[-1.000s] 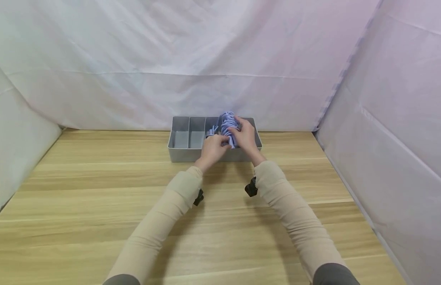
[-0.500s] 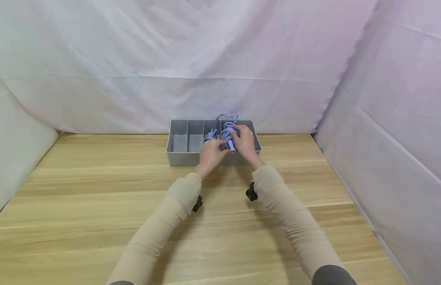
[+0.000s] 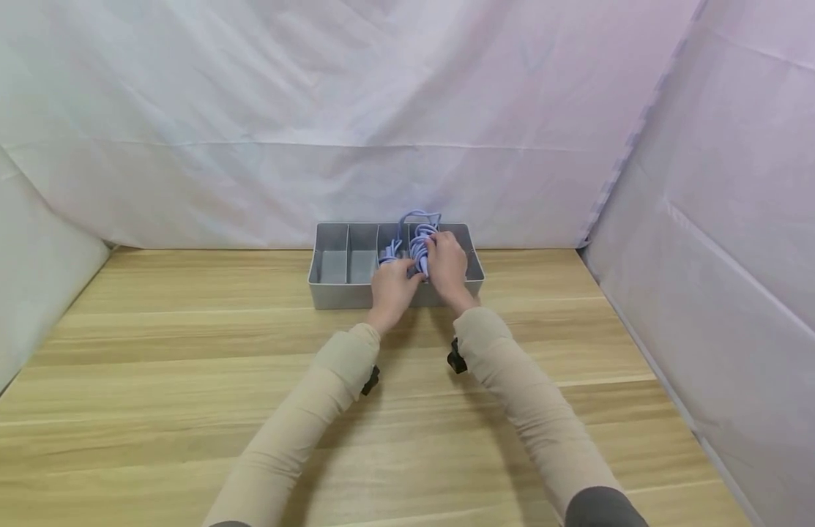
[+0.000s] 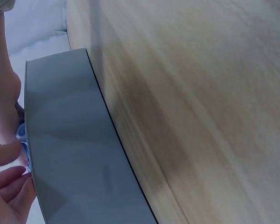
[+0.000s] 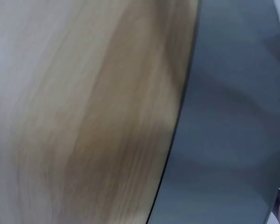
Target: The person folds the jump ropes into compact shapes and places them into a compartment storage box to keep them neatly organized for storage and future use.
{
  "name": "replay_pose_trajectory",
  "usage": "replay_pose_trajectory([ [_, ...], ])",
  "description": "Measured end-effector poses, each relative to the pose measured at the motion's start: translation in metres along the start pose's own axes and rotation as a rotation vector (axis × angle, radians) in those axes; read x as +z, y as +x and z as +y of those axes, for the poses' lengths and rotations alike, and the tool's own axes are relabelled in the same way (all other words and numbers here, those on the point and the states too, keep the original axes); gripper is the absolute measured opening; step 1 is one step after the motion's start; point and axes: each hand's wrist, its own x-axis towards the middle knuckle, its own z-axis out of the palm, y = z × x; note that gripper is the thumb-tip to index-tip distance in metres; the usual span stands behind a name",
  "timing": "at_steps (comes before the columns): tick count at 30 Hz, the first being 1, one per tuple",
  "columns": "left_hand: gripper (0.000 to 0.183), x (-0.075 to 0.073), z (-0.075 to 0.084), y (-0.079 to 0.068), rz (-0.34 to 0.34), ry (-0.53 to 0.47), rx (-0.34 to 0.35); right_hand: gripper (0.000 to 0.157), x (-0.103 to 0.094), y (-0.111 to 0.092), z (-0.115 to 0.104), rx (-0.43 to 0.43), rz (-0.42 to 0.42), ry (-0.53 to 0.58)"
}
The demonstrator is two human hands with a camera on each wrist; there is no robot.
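Observation:
A lavender-blue cable (image 3: 419, 241) lies coiled in the fourth compartment of a grey divided box (image 3: 341, 296), and one loop arches above the back rim. More of it shows in the third compartment. My right hand (image 3: 448, 263) grips the coil from the right, fingers bent down into the box. At the front rim, thumb and fingers of my left hand (image 3: 392, 289) pinch around the cable's near end. In the left wrist view, the fingers (image 4: 23, 191) stand right at the rim beside a bit of blue. The right wrist view has mostly the box's front wall (image 5: 224, 121).
The two left compartments (image 3: 331, 263) of the box show bare bottoms. Behind it hangs a white cloth (image 3: 282, 176), and another cloth wall (image 3: 730, 241) stands to the right. The wooden table (image 3: 216, 366) spreads out in front and to both sides.
The cable coil has gone down into the compartment, and its near end, which pointed over the front rim, now sits lower inside. My right hand has dipped with it, shifting slightly left.

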Motion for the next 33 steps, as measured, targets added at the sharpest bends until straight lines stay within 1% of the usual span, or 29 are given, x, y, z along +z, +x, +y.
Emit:
replay_pose_trajectory([
  [2,0.024,0.001,0.000,0.000,0.006,-0.001,-0.010,0.021,0.002,-0.001,0.000,-0.027,-0.014,-0.071],
  [4,0.021,0.001,-0.001,-0.001,0.015,-0.005,-0.005,0.021,0.002,-0.003,-0.001,-0.058,-0.033,-0.133],
  [8,0.017,0.002,-0.005,-0.004,0.030,-0.027,0.017,0.025,0.001,-0.009,-0.003,-0.140,-0.079,-0.208],
  [11,0.019,0.002,-0.008,-0.004,0.039,-0.054,0.029,0.027,-0.001,-0.010,-0.002,-0.195,-0.114,-0.251],
  [14,0.022,-0.001,-0.011,-0.004,0.064,-0.078,0.057,0.028,-0.004,-0.009,-0.001,-0.226,-0.167,-0.292],
  [16,0.024,-0.005,-0.015,-0.005,0.082,-0.084,0.082,0.031,-0.006,-0.009,0.000,-0.233,-0.216,-0.293],
  [18,0.025,-0.010,-0.019,-0.006,0.101,-0.079,0.103,0.033,-0.009,-0.009,0.001,-0.216,-0.254,-0.265],
  [21,0.028,-0.019,-0.028,-0.009,0.105,-0.051,0.135,0.034,-0.012,-0.011,0.005,-0.158,-0.257,-0.183],
  [23,0.032,-0.026,-0.037,-0.011,0.088,-0.015,0.150,0.034,-0.015,-0.014,0.007,-0.127,-0.234,-0.125],
  [25,0.036,-0.035,-0.046,-0.013,0.052,0.023,0.148,0.034,-0.020,-0.017,0.008,-0.112,-0.212,-0.085],
  [28,0.045,-0.051,-0.060,-0.018,-0.013,0.101,0.123,0.035,-0.028,-0.023,0.010,-0.129,-0.199,-0.046],
  [30,0.049,-0.062,-0.068,-0.022,-0.060,0.143,0.091,0.038,-0.035,-0.027,0.011,-0.151,-0.201,-0.042],
  [33,0.056,-0.078,-0.079,-0.030,-0.127,0.189,0.052,0.043,-0.047,-0.035,0.014,-0.187,-0.233,-0.048],
])
